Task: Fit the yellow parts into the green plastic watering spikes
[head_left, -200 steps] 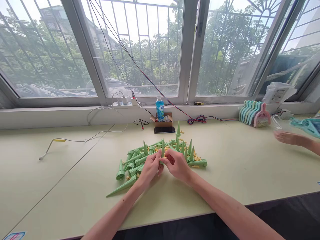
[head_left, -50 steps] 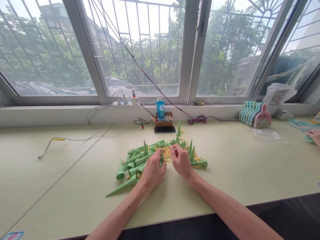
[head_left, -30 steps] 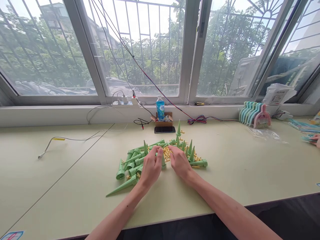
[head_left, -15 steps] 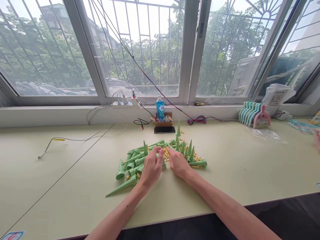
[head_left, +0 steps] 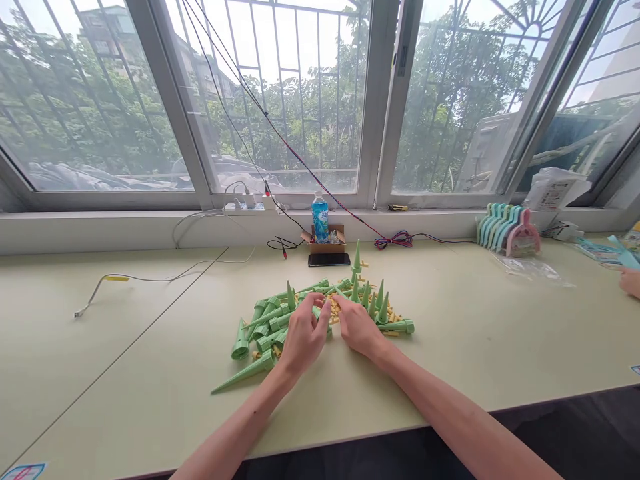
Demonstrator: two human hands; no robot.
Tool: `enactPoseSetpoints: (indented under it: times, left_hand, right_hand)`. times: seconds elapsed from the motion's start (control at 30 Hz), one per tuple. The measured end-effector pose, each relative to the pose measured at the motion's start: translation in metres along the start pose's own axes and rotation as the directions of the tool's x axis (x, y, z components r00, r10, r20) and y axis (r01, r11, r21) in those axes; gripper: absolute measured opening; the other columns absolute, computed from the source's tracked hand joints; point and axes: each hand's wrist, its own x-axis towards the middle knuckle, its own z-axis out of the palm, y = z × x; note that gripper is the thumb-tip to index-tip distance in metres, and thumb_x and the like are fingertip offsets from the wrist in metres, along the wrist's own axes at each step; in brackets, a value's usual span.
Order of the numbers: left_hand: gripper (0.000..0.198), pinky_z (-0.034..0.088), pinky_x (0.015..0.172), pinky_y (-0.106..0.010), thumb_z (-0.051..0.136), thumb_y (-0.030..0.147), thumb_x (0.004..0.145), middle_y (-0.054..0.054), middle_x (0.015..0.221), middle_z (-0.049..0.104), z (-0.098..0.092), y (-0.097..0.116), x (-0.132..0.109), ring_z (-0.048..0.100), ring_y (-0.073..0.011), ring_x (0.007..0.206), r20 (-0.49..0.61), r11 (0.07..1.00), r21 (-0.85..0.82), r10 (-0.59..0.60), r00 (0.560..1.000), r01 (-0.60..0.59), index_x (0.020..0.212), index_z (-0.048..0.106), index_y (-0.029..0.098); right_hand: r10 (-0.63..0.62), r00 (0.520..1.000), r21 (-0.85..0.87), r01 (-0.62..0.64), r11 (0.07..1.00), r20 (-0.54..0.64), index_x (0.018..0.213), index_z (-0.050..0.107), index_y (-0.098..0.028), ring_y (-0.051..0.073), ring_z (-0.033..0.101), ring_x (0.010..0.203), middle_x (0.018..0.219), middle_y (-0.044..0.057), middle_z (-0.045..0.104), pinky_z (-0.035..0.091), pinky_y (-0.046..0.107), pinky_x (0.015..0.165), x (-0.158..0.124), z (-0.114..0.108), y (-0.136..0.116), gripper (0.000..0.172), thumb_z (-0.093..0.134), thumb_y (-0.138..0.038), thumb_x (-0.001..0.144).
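A pile of green plastic spikes [head_left: 267, 321] lies on the pale green table [head_left: 475, 333], some flat and several standing upright [head_left: 381, 301]. Small yellow pieces [head_left: 334, 301] are scattered among them. My left hand [head_left: 304, 335] rests at the pile's near edge, thumb and forefinger curled round an upright green spike [head_left: 326, 323] that is mostly hidden between my hands. My right hand [head_left: 358, 327] sits close beside it, its fingertips pinched together over the yellow pieces. What the fingertips hold is hidden.
Behind the pile are a black phone [head_left: 329, 259], a small cardboard box [head_left: 327, 244] and a blue-labelled bottle [head_left: 320, 217]. Cables run along the sill and across the left of the table [head_left: 125, 280]. Stacked pastel scoops [head_left: 506, 228] stand at right, and a co-worker's hand [head_left: 630, 281] shows at the right edge.
My right hand drew back from the yellow pieces and closed in against my left hand. My left fingers curled tighter round the upright spike. The co-worker's hand shifted at the right edge.
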Motion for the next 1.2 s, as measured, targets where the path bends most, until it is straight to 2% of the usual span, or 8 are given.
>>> enactPoseSetpoints:
  times: [0.13, 0.33, 0.47, 0.87, 1.2]
  left_hand:
    - [0.033, 0.034, 0.048, -0.024, 0.043, 0.048, 0.095, -0.003, 0.095, 0.065, 0.0002, 0.0004, 0.0004, 0.037, -0.0063, 0.041, -0.004, 1.0, 0.006, -0.004, 1.0, 0.004, 0.104, 0.056, 0.019]
    - [0.035, 0.034, 0.047, -0.024, 0.043, 0.05, 0.095, -0.004, 0.097, 0.065, 0.0011, -0.0002, -0.0003, 0.038, -0.0065, 0.042, -0.001, 1.0, 0.002, -0.005, 1.0, 0.005, 0.106, 0.056, 0.019]
    - [0.035, 0.033, 0.047, -0.024, 0.043, 0.05, 0.095, -0.004, 0.096, 0.065, 0.0013, -0.0011, -0.0003, 0.038, -0.0068, 0.042, 0.002, 1.0, 0.003, -0.001, 1.0, 0.001, 0.107, 0.056, 0.019]
    - [0.035, 0.033, 0.048, -0.025, 0.043, 0.05, 0.094, -0.003, 0.097, 0.065, 0.001, -0.0008, -0.0002, 0.038, -0.0071, 0.043, 0.008, 1.0, 0.002, -0.014, 1.0, 0.014, 0.107, 0.056, 0.019]
    - [0.034, 0.033, 0.048, -0.024, 0.044, 0.05, 0.095, -0.003, 0.096, 0.065, 0.0019, -0.0016, 0.0003, 0.037, -0.0066, 0.043, 0.001, 1.0, 0.001, -0.001, 1.0, 0.001, 0.105, 0.056, 0.02]
  right_hand:
    - [0.005, 1.0, 0.012, -0.005, 1.0, -0.015, 0.123, 0.055, -0.018, 0.022, 0.066, 0.086, 0.1, 0.01, 0.069, 0.05, 0.03, 0.074, 0.0001, 0.0001, 0.0007, 0.045, 0.042, 0.001, 0.084]
    - [0.083, 0.994, -0.003, -0.083, 0.997, 0.071, 0.136, 0.047, -0.011, 0.026, 0.059, 0.117, 0.124, 0.017, 0.063, 0.048, 0.036, 0.094, -0.0001, -0.0021, -0.0005, 0.049, 0.041, -0.003, 0.088]
    - [0.103, 0.99, -0.012, -0.102, 0.995, 0.093, 0.139, 0.045, -0.008, 0.026, 0.054, 0.125, 0.132, 0.019, 0.058, 0.045, 0.037, 0.101, -0.0005, -0.0033, -0.0028, 0.05, 0.04, -0.004, 0.09]
    - [0.079, 0.995, -0.004, -0.079, 0.997, 0.066, 0.135, 0.048, -0.01, 0.025, 0.052, 0.126, 0.126, 0.017, 0.06, 0.045, 0.038, 0.101, -0.0009, 0.0001, 0.0003, 0.046, 0.041, -0.003, 0.089]
    - [0.084, 0.996, 0.013, -0.084, 0.996, 0.032, 0.13, 0.051, -0.013, 0.023, 0.061, 0.109, 0.121, 0.016, 0.06, 0.048, 0.036, 0.093, -0.0015, -0.0003, -0.0014, 0.043, 0.041, -0.003, 0.09]
